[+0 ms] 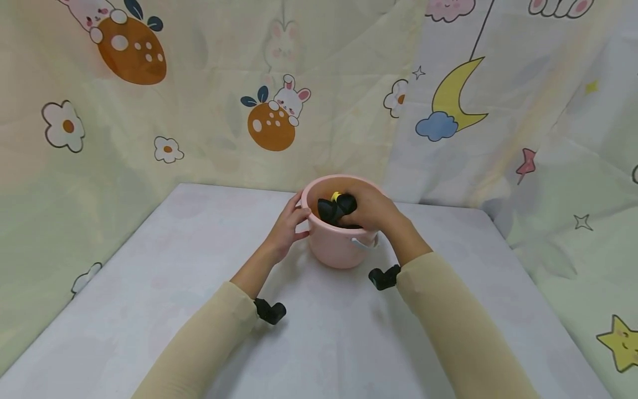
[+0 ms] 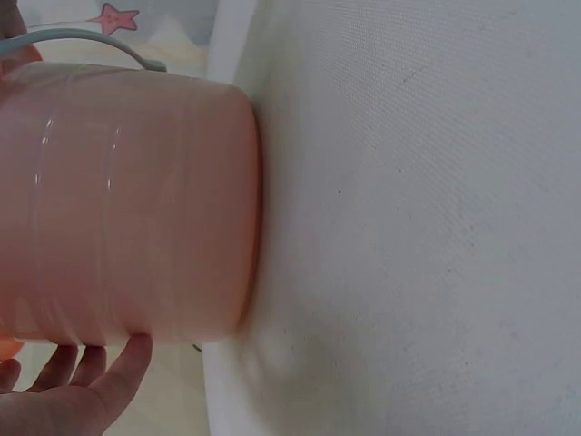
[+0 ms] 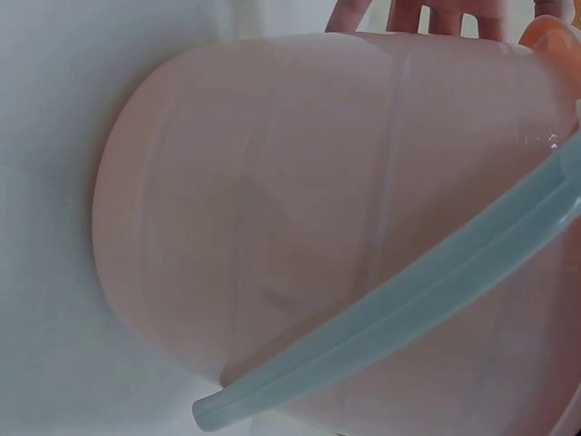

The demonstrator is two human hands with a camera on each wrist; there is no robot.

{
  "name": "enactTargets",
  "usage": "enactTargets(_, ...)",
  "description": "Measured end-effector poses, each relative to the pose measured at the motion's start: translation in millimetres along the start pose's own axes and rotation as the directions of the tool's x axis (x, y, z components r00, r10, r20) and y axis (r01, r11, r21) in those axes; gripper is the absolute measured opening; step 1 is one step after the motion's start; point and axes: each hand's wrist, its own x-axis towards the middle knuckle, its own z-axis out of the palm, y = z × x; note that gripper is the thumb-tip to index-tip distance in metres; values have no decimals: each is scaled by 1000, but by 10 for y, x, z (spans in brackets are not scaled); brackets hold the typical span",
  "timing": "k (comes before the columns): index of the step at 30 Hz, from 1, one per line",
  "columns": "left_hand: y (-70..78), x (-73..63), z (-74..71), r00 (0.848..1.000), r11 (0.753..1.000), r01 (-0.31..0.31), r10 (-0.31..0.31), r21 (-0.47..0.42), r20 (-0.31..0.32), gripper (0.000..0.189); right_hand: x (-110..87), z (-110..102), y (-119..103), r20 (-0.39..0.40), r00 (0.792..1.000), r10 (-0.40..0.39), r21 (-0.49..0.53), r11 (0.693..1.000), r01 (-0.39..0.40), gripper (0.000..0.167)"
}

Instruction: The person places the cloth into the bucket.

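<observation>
A pink bucket (image 1: 338,250) stands upright on the white-covered table. My left hand (image 1: 285,228) grips its left side at the rim, the fingers against the outer wall (image 2: 118,218). Reaching in over the rim from the right, my right hand (image 1: 371,208) holds a black object (image 1: 336,209) with rounded lobes and a bit of yellow (image 1: 336,195); what kind of thing it is I cannot tell. The bucket wall hides most of the right fingers and the lower part of that object. In the right wrist view, left-hand fingers (image 3: 445,20) show beyond the bucket.
The bucket's pale blue-grey handle (image 3: 390,304) hangs down on the near right side. Black wrist devices (image 1: 271,312) sit under both sleeves. A printed cloth (image 1: 349,111) with cartoon rabbits, flowers and a moon hangs behind the table's far edge and along its sides.
</observation>
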Motion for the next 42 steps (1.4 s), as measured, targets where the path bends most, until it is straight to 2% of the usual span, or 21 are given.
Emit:
enactTargets(6, -19, 6, 0, 1000, 1000, 7, -7, -26, 11, 68, 63, 15, 1, 32, 999, 36, -65, 997, -34, 66)
enactTargets(14, -17, 8, 9, 1000, 1000, 10, -10, -13, -7, 67, 97, 25, -4, 63, 997, 47, -123, 992, -39, 66)
enactTargets(16, -17, 12, 12, 1000, 1000, 9, -10, -13, -7, 67, 101, 23, -9, 83, 994, 73, -129, 990, -62, 64)
enactTargets(19, -15, 10, 17, 1000, 1000, 13, -13, -11, -10, 67, 113, 24, -14, 136, 983, 125, -147, 984, -104, 59)
enactTargets(22, -18, 8, 21, 1000, 1000, 14, -15, -14, -13, 68, 119, 22, -24, 206, 959, 194, -161, 974, -162, 50)
enactTargets(25, -18, 9, 24, 1000, 1000, 14, -14, -14, -12, 67, 121, 13, -36, 255, 939, 232, -174, 966, -192, 42)
enactTargets(27, -16, 11, 23, 1000, 1000, 12, -12, -9, -9, 67, 122, 8, -43, 269, 932, 241, -170, 965, -200, 41)
enactTargets(37, -4, 2, 28, 1000, 1000, 12, -12, -1, 1, 69, 91, -7, -50, 237, 953, 190, -153, 976, -157, 50)
enactTargets(42, -11, -1, 15, 1000, 1000, 12, -12, 6, -2, 68, 81, 0, -37, 207, 967, 148, -145, 982, -119, 61)
